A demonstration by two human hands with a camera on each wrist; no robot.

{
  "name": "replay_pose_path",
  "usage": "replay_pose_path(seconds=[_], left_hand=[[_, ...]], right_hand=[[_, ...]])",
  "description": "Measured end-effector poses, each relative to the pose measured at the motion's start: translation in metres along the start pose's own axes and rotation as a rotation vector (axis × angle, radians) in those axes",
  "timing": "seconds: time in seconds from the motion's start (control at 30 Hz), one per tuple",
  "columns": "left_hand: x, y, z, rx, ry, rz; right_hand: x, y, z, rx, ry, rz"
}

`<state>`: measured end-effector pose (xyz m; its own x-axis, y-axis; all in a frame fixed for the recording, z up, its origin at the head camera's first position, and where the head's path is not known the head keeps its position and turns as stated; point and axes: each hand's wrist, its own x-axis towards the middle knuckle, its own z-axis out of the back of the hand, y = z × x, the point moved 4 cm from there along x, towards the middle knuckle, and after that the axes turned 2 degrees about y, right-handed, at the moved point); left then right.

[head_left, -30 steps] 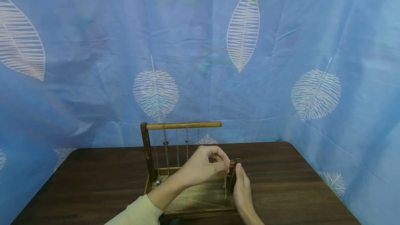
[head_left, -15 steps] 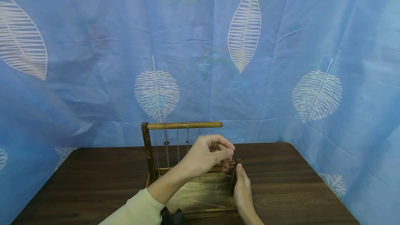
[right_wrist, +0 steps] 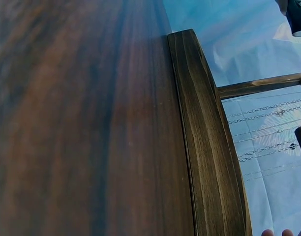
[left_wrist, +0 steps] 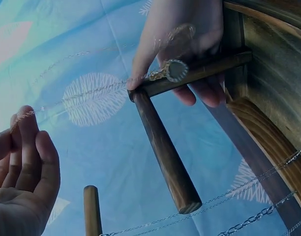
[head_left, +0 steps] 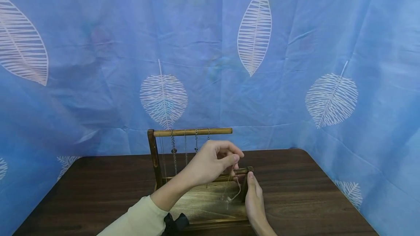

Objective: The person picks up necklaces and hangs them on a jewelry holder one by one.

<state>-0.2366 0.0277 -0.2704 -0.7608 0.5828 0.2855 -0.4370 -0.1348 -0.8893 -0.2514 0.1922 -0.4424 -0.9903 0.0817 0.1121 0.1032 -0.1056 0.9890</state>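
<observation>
In the head view my left hand [head_left: 210, 161] is above the low bar at the right of a wooden jewelry stand [head_left: 193, 132]. Its thumb and fingers pinch a fine chain [head_left: 238, 189], which dangles near that bar. The left wrist view has the chain stretched from the fingertips toward a round, rope-edged charm [left_wrist: 177, 71] in front of the bar. My right hand [head_left: 254, 199] grips the stand's short right post, thumb at its top corner. In the right wrist view only fingertips [right_wrist: 286, 232] appear at the bottom edge.
Several chain necklaces [head_left: 174, 150] hang from the stand's tall bar, left of my hands. The stand's wooden tray [head_left: 197, 203] lies below the left wrist on a dark wood table [head_left: 311, 199]. Behind is a blue leaf-print curtain [head_left: 203, 65].
My left hand has risen and shifted slightly left, still pinching the chain, whose hanging end has swung about. The right hand keeps its hold on the post.
</observation>
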Motion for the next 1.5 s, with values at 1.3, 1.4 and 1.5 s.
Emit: replay_pose_path(seconds=[1.3, 1.4, 1.5], left_hand=[[-0.0007, -0.002, 0.0054, -0.159, 0.085, 0.013], [-0.001, -0.0021, 0.0058, -0.145, 0.082, 0.007], [-0.0014, -0.0021, 0.0065, -0.139, 0.073, 0.009]], right_hand=[[0.0003, 0.0005, -0.0035, -0.006, -0.032, 0.023], [0.0002, 0.0004, -0.0033, -0.011, -0.032, 0.024], [0.0003, 0.0002, -0.0034, -0.015, -0.032, 0.029]])
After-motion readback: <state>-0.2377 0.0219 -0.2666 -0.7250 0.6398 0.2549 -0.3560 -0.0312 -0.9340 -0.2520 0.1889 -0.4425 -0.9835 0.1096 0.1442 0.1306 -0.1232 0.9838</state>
